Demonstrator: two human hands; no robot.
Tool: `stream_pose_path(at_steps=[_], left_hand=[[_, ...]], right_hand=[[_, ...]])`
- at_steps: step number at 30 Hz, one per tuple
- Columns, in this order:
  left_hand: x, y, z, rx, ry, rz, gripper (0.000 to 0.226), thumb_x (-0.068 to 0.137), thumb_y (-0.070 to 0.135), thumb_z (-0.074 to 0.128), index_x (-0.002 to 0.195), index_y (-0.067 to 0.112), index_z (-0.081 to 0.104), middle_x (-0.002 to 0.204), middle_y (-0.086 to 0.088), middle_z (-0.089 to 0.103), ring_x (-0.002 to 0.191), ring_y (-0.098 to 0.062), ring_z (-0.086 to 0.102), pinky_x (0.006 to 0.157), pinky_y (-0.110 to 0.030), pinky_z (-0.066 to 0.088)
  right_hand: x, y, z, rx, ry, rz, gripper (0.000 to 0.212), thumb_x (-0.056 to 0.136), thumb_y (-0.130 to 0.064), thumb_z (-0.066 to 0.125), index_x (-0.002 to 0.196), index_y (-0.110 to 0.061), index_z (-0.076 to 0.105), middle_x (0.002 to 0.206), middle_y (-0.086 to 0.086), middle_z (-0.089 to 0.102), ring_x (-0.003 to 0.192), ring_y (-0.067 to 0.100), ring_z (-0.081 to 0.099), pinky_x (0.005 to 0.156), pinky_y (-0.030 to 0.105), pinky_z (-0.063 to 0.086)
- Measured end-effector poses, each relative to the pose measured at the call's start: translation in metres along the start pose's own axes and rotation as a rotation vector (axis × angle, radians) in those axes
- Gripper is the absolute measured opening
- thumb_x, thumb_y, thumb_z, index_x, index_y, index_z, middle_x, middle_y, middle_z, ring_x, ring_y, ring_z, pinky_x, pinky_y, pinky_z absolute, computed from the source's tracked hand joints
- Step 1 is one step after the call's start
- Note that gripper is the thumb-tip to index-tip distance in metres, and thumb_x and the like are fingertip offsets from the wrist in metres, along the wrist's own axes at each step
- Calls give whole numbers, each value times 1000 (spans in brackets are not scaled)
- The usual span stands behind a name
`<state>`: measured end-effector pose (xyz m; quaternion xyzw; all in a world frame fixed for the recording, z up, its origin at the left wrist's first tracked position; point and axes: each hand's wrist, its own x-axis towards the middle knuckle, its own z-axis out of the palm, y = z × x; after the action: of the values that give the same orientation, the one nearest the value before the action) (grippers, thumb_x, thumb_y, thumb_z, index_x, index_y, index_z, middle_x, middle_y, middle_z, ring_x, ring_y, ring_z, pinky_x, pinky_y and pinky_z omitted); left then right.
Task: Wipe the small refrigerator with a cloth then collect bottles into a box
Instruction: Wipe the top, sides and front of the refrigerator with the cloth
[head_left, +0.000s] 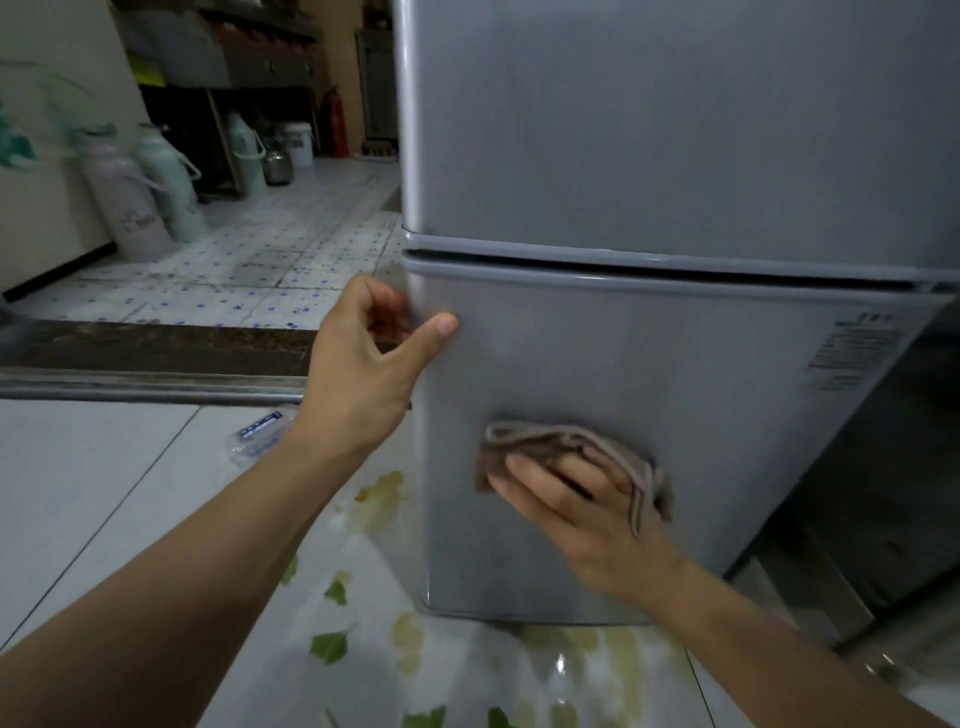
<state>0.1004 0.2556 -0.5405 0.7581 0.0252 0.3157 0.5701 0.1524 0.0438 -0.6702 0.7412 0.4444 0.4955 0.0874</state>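
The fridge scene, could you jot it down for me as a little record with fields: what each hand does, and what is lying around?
refrigerator: grey, two doors, both closed
left hand: grips the left edge of the lower door
right hand: presses the cloth flat against the lower door
cloth: brownish, folded, under the fingers
plastic bottle: lies on the floor left of the fridge
thermos flasks: stand by the wall, far left
box: none in view
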Motion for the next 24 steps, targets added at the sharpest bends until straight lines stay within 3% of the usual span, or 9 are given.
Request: stream_pose_path(at_steps=[2,4,6,10,14,16,20,24], left_hand=[[0,0,0,8,12,2,28,80,23,71,91,6,51,83,-14,55,75,-21,51,82,-55,49],[-1,0,2,5,20,-4,28,80,21,70,92,5,51,86,-18,55,77,-21,51,84,-55,48],[-2,1,4,-17,22,-14,27,81,20,69,93,5,50,90,-22,56,79,-22,51,87,-56,47],[-4,0,5,-58,28,-29,21,81,21,68,87,11,50,91,-18,56,82,-20,51,87,-47,49],[-5,-6,7,-90,61,-18,19,79,23,69,81,20,50,80,-1,57,69,-3,56,59,-16,53],[-6,-9,9,-99,102,-6,19,80,22,70,80,22,51,75,5,55,61,4,54,51,-11,48],[-16,-23,11,-16,105,-6,21,79,24,72,90,26,54,84,7,59,75,-6,55,70,-18,50],[-35,-46,14,177,88,-46,33,77,27,72,102,18,53,91,10,61,83,-3,57,74,-23,46]], right_hand=[[-16,6,-4,-31,-107,-119,67,77,-7,47,142,-24,40,142,-10,37,117,14,42,105,35,32],[-15,19,-9,-99,-53,-114,59,83,-8,48,139,-26,43,143,-11,38,123,13,40,115,37,20],[-1,43,-17,-126,82,-8,51,92,-7,44,139,-26,45,144,-9,40,126,15,35,119,39,10],[16,76,-22,-53,267,241,45,101,-6,37,141,-25,43,144,-4,41,128,18,34,116,41,14],[-34,44,-12,-44,92,228,42,96,-8,35,133,-24,46,138,-5,41,125,19,38,112,37,16],[-61,40,-13,-28,-50,120,43,91,-12,40,133,-25,44,136,-7,41,119,18,43,108,35,20],[-64,62,-27,-24,-92,22,52,88,-9,41,139,-20,38,140,-3,39,122,18,42,102,40,27],[-38,106,-43,-25,98,331,53,90,-2,41,140,-21,38,142,5,36,129,27,36,110,51,20]])
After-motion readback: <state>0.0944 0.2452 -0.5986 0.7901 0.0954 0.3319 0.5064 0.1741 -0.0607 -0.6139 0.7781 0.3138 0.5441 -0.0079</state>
